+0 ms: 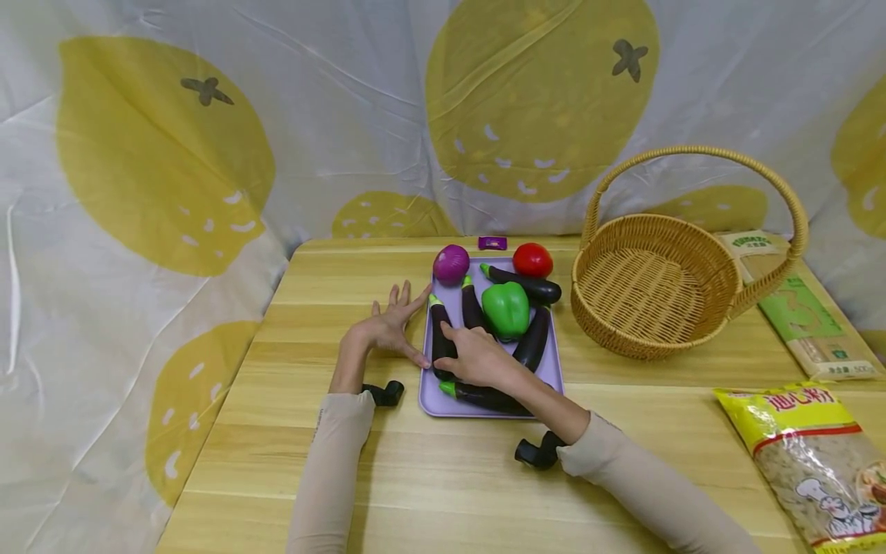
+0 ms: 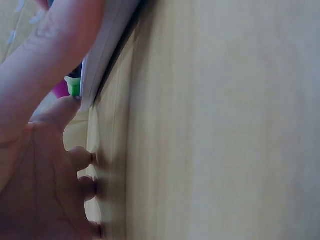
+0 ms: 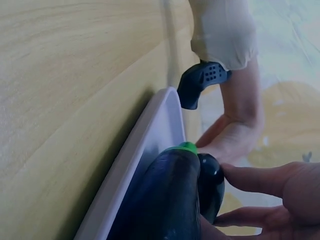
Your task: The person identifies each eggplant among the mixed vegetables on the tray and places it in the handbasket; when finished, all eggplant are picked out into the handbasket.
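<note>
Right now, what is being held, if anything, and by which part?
The right hand seems to pinch the leftmost eggplant near its blunt end; the left hand only touches the tray.

The left hand (image 1: 391, 327) has its fingers spread wide, while the right hand (image 1: 477, 357) pinches, its forearm (image 1: 554, 405) slanting inward.

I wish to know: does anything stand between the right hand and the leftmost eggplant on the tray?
Nothing visible does: the right hand touches the leftmost eggplant. The near eggplant, along the tray's front, lies beside it, not between them.
</note>
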Tool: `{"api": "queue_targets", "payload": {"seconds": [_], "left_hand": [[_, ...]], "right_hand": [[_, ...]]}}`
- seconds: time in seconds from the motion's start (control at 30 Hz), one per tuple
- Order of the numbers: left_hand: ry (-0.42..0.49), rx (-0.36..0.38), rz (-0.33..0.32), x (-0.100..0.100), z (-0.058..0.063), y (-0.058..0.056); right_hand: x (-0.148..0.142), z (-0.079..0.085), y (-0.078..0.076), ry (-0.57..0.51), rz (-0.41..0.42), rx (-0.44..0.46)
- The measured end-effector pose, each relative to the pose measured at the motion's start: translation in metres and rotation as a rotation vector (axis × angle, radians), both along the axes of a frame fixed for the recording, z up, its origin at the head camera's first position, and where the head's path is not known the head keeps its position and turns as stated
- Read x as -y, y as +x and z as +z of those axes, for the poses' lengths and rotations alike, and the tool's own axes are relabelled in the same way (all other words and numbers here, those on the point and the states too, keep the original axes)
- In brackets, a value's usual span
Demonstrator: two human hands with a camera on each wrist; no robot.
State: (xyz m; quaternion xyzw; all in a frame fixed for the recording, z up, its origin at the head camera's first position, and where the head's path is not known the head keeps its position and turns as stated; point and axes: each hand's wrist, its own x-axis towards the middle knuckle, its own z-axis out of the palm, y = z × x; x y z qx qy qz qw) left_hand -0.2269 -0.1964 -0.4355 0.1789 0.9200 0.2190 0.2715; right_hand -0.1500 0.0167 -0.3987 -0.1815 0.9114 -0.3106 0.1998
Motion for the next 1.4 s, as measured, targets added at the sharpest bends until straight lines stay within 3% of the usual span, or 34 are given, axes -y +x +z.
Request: {"api": "queue_targets", "payload": {"seconds": [0.43, 0.7, 0.87, 1.07, 1.4], "left_hand": [[-0.018, -0.004, -0.005, 0.000, 0.002, -0.001], [-0.038, 0.003, -0.005, 0.001, 0.001, -0.002], [-0.019, 0.001, -0.008, 0.000, 0.002, -0.003], [-0.009, 0.000, -0.013, 0.000, 0.003, -0.002], [-0.015, 0.004, -0.022, 0.002, 0.002, -0.001]], "right_hand": [[-0.011, 0.006, 0.002, -0.031, 0.021, 0.002], [-0.033, 0.017, 0.000, -0.131, 0.025, 0.066], [-0.062, 0.038, -0.011, -0.194, 0.014, 0.151], [-0.114, 0.068, -0.028, -0.266, 0.024, 0.138], [-0.198, 0.101, -0.039, -0.214, 0.008, 0.142]]}}
